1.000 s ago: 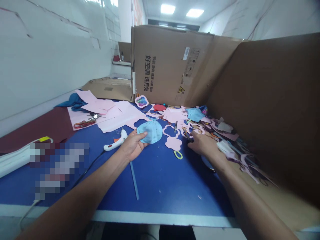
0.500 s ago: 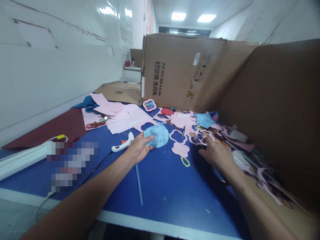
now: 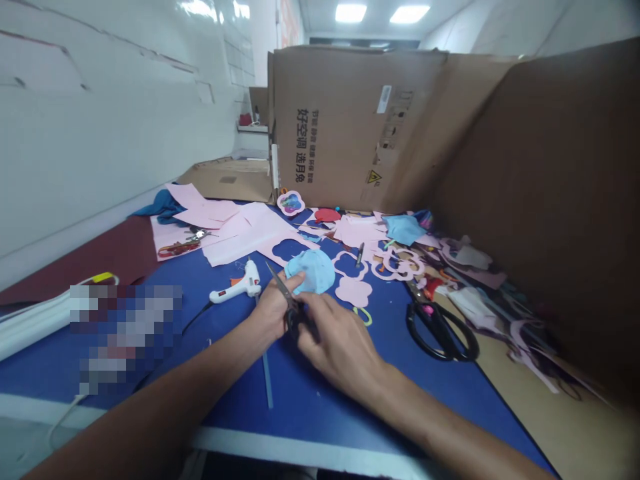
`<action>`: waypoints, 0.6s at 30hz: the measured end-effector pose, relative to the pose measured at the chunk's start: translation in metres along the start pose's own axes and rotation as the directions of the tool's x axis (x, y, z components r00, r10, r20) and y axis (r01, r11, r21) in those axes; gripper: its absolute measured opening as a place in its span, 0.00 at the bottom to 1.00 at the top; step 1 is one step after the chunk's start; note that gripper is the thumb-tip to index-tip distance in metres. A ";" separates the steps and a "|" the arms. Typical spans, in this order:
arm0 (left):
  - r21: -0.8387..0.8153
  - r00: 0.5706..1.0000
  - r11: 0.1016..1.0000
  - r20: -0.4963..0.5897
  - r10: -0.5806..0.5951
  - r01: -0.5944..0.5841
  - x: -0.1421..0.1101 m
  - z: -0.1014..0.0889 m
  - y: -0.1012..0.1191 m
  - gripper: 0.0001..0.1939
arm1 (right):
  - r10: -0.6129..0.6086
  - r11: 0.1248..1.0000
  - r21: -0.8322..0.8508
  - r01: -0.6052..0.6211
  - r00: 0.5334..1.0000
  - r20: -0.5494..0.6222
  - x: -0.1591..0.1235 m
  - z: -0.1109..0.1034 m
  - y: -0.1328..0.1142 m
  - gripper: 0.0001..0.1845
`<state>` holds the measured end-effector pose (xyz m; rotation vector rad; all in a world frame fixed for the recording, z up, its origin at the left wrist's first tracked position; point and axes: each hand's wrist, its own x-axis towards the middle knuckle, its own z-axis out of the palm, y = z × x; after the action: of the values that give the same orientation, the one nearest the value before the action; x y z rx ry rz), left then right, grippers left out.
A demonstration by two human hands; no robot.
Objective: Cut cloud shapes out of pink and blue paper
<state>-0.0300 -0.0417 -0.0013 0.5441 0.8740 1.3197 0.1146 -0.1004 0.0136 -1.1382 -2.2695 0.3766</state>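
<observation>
My left hand (image 3: 274, 308) is closed on a rounded light-blue fabric piece (image 3: 315, 270), its thumb lying on top. In my right hand (image 3: 337, 330) is a small pair of scissors (image 3: 283, 288) with dark handles. The blades point up and left, across my left hand beside the fabric. A white glue gun (image 3: 237, 285) lies just left of my left hand. Right of the fabric are a pink flower-shaped piece (image 3: 354, 291) and a yellow-green loop (image 3: 364, 316). A narrow blue strip (image 3: 267, 383) lies on the blue table below my hands.
Large black-handled scissors (image 3: 443, 333) rest at the right. Pink sheets (image 3: 250, 230), flower frames (image 3: 400, 265) and scraps spread across the back. Cardboard (image 3: 350, 127) walls stand behind and to the right. Pliers (image 3: 180, 248), maroon material (image 3: 95, 263) and a white tube-like object (image 3: 40, 325) lie left.
My right hand has come from the scraps at the right to my left hand, bringing the small scissors. The large black-handled scissors are now uncovered. The view has shifted slightly.
</observation>
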 end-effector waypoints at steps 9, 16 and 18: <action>-0.019 0.991 1.000 -0.136 0.000 -0.003 -0.004 0.004 -0.001 0.22 | 0.021 0.995 -0.098 -0.018 0.999 0.037 0.006 0.017 0.003 0.23; -0.093 0.999 0.995 0.009 0.046 -0.045 -0.008 0.008 0.002 0.17 | 0.021 0.992 0.123 -0.018 1.000 -0.023 0.004 0.009 0.009 0.18; -0.105 0.996 0.992 0.056 0.073 -0.067 -0.007 0.007 0.007 0.15 | 0.075 0.959 0.275 -0.066 0.997 -0.021 0.003 0.002 0.012 0.16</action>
<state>-0.0286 -0.0458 0.0104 0.5342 0.7393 1.3971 0.1199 -0.0903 0.0076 -1.0737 -2.0745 0.6743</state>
